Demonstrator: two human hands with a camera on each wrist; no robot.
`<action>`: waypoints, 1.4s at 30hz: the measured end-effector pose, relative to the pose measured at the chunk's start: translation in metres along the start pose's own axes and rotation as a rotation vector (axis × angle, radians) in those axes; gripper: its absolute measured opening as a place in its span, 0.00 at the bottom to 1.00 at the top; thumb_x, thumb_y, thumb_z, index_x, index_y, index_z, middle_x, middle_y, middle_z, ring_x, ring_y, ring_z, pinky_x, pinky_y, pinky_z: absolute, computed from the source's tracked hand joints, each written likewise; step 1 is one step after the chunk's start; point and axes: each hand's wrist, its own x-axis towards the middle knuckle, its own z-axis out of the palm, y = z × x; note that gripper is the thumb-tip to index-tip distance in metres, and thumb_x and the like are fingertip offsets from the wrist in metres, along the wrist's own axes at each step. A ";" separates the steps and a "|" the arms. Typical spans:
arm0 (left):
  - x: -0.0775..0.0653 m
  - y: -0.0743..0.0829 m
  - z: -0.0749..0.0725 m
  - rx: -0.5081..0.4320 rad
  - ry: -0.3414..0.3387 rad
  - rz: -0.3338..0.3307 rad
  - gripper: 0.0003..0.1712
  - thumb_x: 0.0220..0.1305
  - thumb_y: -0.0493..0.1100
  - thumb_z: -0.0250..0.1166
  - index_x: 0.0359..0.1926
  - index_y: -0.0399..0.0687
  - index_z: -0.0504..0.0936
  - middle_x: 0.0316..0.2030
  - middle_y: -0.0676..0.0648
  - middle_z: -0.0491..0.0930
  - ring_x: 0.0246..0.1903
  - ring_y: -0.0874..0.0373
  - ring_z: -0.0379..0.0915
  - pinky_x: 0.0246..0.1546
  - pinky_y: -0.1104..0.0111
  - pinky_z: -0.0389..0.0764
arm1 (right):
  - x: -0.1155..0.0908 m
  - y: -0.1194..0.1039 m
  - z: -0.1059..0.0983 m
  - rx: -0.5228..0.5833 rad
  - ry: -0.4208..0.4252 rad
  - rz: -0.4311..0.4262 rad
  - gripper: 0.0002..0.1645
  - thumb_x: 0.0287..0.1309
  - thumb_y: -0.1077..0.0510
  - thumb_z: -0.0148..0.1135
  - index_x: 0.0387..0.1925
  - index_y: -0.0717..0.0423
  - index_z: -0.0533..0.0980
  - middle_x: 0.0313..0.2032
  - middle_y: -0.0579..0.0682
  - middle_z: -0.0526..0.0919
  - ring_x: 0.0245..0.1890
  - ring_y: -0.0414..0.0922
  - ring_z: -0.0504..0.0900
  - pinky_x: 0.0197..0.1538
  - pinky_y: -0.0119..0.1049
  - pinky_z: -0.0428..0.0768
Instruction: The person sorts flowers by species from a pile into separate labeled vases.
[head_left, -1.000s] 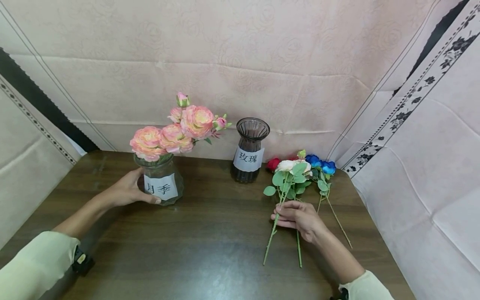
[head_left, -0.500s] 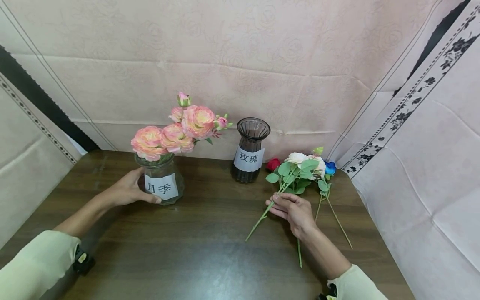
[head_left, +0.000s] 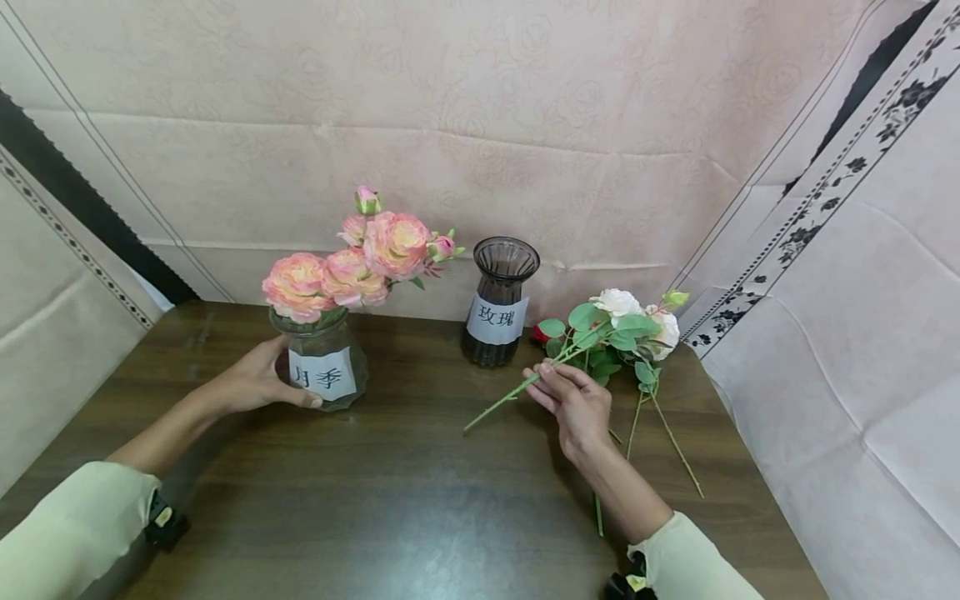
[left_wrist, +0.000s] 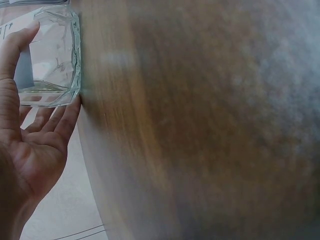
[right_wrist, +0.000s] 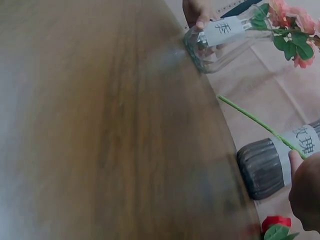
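My left hand (head_left: pixel 258 379) grips the lower side of a clear glass vase (head_left: pixel 358 379), thumb in front and fingers behind it, as the left wrist view also shows. Pink-and-yellow artificial flowers (head_left: pixel 396 243) stand in this vase, which bears a white paper label. Between thumb and fingers, my right hand (head_left: pixel 581 412) pinches the green stem of a white artificial rose (head_left: pixel 617 304). Its blooms and leaves point up and right, while the bare stem end slants down left over the table. A dark ribbed vase (head_left: pixel 491 346) with a white label stands upright between the hands.
Behind the white rose, a red rose (head_left: pixel 538 335) is mostly hidden. Further stems (head_left: pixel 678 446) lie on the brown wooden table (head_left: pixel 390 500) at the right. Patterned pale cloth (head_left: pixel 480 100) hangs behind the table and at both sides.
My right hand has moved up and left with the white rose; its stem has tilted from steep to slanting, its blooms have swung right over the blue flowers. My left hand stays on the vase.
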 end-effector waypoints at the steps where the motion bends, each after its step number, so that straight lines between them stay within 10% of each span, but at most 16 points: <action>1: 0.000 0.000 0.000 0.007 0.002 -0.004 0.56 0.57 0.45 0.89 0.78 0.34 0.68 0.64 0.36 0.87 0.62 0.49 0.81 0.59 0.74 0.79 | 0.000 0.000 0.003 0.010 0.003 -0.010 0.05 0.73 0.72 0.70 0.46 0.66 0.88 0.41 0.55 0.96 0.44 0.53 0.99 0.55 0.50 0.94; 10: 0.000 0.000 0.001 0.008 0.002 -0.017 0.58 0.57 0.45 0.89 0.80 0.33 0.67 0.65 0.35 0.86 0.67 0.40 0.79 0.71 0.43 0.76 | 0.004 -0.005 0.030 0.093 0.002 -0.099 0.05 0.73 0.71 0.72 0.42 0.61 0.90 0.40 0.55 0.97 0.44 0.52 0.99 0.55 0.49 0.94; 20: -0.001 -0.001 0.001 0.000 -0.001 0.004 0.55 0.58 0.44 0.89 0.79 0.35 0.68 0.63 0.38 0.87 0.59 0.55 0.82 0.58 0.75 0.79 | 0.006 -0.011 0.056 0.195 -0.012 -0.166 0.04 0.74 0.73 0.69 0.46 0.67 0.87 0.37 0.54 0.97 0.43 0.50 0.99 0.53 0.48 0.94; 36: 0.001 -0.003 0.002 -0.046 -0.009 0.038 0.53 0.58 0.40 0.88 0.78 0.36 0.68 0.62 0.37 0.87 0.55 0.67 0.83 0.55 0.74 0.83 | 0.002 -0.018 0.096 0.274 -0.085 -0.240 0.04 0.75 0.70 0.70 0.47 0.68 0.87 0.39 0.53 0.97 0.43 0.49 0.98 0.54 0.48 0.94; 42: 0.000 -0.003 0.001 -0.022 -0.006 0.021 0.55 0.58 0.42 0.88 0.79 0.36 0.68 0.62 0.38 0.87 0.56 0.63 0.83 0.56 0.74 0.82 | 0.000 -0.020 0.108 0.297 -0.090 -0.231 0.19 0.76 0.72 0.68 0.60 0.82 0.78 0.40 0.54 0.97 0.45 0.51 0.99 0.54 0.48 0.94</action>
